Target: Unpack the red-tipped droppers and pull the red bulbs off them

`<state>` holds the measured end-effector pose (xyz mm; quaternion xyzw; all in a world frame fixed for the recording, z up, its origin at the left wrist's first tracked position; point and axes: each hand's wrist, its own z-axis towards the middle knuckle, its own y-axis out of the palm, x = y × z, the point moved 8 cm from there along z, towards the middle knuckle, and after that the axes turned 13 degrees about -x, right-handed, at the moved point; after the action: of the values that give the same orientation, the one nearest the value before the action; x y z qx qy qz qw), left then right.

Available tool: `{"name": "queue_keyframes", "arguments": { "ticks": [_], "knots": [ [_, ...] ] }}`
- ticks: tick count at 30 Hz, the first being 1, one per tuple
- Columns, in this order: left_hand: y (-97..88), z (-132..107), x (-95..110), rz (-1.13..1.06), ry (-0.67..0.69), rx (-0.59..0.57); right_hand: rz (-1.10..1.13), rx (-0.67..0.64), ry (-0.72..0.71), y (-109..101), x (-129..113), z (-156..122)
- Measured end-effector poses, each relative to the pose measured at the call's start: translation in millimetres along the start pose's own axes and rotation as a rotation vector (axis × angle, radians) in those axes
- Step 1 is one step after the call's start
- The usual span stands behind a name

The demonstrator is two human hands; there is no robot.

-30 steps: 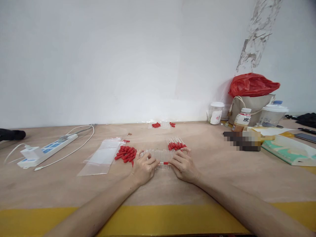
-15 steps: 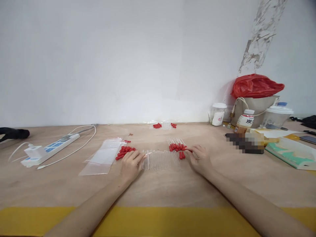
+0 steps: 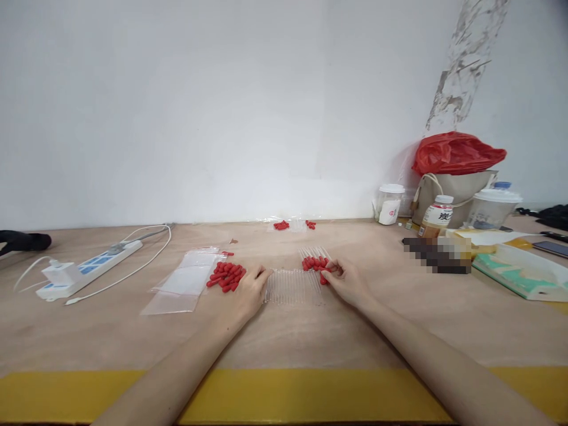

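Thin clear tubes lie side by side in a row on the table. My left hand rests at the row's left end, fingers pressed together; what is between them is hidden. Just left of that hand is a heap of small red rubber bulbs. At the row's upper right, several tubes fitted with red bulbs lie together, their clear ends pointing away. My right hand is closed in a pinch at a red rubber bulb beside this group, its fingertips partly covering the bulb.
Clear zip bags lie left of the heap, beyond them a power strip with a white cable. More red pieces in clear plastic lie near the wall. At right stand a lidded cup, a bottle and a green-and-white tray.
My right hand has moved left, bringing its red bulb to the others by the tubes. My left hand has shifted slightly right, uncovering more of the red heap; the tube at its fingertips no longer shows.
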<state>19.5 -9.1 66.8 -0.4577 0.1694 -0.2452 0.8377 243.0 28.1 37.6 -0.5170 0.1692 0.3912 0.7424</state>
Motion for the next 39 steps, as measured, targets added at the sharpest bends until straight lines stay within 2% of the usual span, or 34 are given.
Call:
{"name": "queue_keyframes", "arguments": {
  "ticks": [6,10,13,17,20,24,26,30,36,39],
  "knots": [
    [15.1,-2,12,0.064,0.135,-0.119,-0.181,-0.005,-0.075,3,-16,1],
    [18.9,-3,20,0.000,0.165,-0.208,-0.276,-0.008,-0.102,8,-23,0],
    [16.0,-4,21,-0.061,0.149,-0.220,-0.289,-0.017,-0.110,8,-24,2],
    [6.1,-6,17,-0.113,0.151,-0.224,-0.270,0.062,0.000,-10,0,9],
    [1.8,-8,16,-0.084,0.237,-0.318,-0.288,0.142,0.160,-28,31,12],
    [5.8,-11,11,-0.047,0.335,-0.452,-0.299,0.012,0.289,-25,57,16],
    [10.0,-11,7,-0.049,0.337,-0.480,-0.322,-0.052,0.284,-19,58,17],
    [15.9,-12,2,-0.066,0.311,-0.492,-0.383,-0.080,0.280,-11,53,16],
    [13.5,-11,0,-0.099,0.290,-0.471,-0.398,-0.048,0.299,-12,51,15],
    [10.3,-12,-2,-0.103,0.283,-0.445,-0.388,0.025,0.307,-20,48,13]
  ]
}}
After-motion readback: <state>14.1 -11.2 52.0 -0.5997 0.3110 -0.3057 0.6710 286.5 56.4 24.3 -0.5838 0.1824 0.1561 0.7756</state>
